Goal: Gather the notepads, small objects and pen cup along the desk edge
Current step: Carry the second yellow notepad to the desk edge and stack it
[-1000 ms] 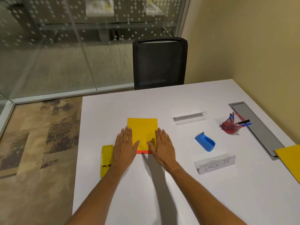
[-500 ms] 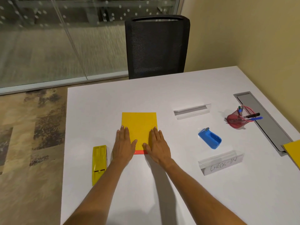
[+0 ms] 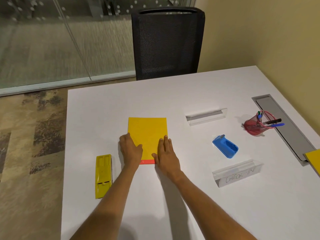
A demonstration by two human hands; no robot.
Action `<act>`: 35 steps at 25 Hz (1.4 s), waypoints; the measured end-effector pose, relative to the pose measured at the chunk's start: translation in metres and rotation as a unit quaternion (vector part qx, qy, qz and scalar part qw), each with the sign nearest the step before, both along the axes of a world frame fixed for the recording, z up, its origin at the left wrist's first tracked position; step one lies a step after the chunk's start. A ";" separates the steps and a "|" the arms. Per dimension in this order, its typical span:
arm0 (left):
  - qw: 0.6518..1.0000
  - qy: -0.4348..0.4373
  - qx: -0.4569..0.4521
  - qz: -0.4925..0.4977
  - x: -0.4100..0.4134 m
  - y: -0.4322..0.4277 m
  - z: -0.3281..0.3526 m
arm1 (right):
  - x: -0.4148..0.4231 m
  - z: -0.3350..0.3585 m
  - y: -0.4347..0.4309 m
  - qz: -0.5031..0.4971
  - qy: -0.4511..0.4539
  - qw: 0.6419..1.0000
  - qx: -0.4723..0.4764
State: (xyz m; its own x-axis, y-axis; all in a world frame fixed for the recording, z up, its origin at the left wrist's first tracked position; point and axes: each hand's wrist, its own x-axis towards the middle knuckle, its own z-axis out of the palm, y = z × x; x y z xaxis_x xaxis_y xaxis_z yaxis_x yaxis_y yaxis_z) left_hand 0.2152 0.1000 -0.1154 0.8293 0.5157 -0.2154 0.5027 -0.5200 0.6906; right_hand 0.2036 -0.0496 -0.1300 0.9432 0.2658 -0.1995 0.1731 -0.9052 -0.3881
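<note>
Both hands lie flat on the big yellow paper notepad with a red strip (image 3: 147,134) in the middle of the white desk (image 3: 190,205). The left hand (image 3: 130,149) covers the pad's near left corner, with its fingers curled a little over the left side. The right hand (image 3: 166,155) presses on the near right corner, fingers straight and close together. Neither hand pinches anything.

The pad's long side runs from the near edge of the desk toward the far edge, where the black mesh chair (image 3: 167,42) stands. The hands sit at its near end, so I think a push or a pull would slide it along that line.

The flat yellow plastic case (image 3: 103,175) lies near the desk's left edge, just beside the left arm, so the left hand is nearer to it. The small blue plastic thing (image 3: 225,148), the red wire pen cup (image 3: 258,124) lying on its side, and a second yellow pad (image 3: 314,160) at the right edge are all nearer the right hand. Two clear plastic sign holders (image 3: 237,174) also lie on that side.
</note>
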 end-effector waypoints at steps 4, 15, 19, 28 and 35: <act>0.997 0.049 -0.030 0.050 0.020 0.017 0.006 | 0.004 0.002 -0.002 0.012 0.019 1.000 0.009; 0.981 0.022 -0.192 0.009 -0.004 0.027 0.015 | 0.016 0.025 -0.024 0.016 0.062 0.994 0.086; 0.970 0.005 -0.244 0.009 -0.018 0.025 0.028 | 0.018 0.057 -0.034 -0.104 0.069 0.967 0.224; 0.961 -0.013 -0.276 0.021 -0.058 -0.006 0.085 | 0.009 0.111 -0.085 -0.247 0.121 0.886 0.373; 0.957 -0.023 -0.284 0.047 -0.093 -0.072 0.140 | -0.017 0.160 -0.154 -0.237 0.137 0.861 0.430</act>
State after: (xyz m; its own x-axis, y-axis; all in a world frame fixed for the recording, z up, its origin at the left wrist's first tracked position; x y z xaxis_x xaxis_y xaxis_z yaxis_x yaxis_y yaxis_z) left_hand 0.1224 0.0284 0.0251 0.8003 0.3989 -0.4475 0.4906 -0.0069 0.8713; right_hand 0.1868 -0.2031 0.0299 0.9355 0.0247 -0.3525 -0.3401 -0.2079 -0.9171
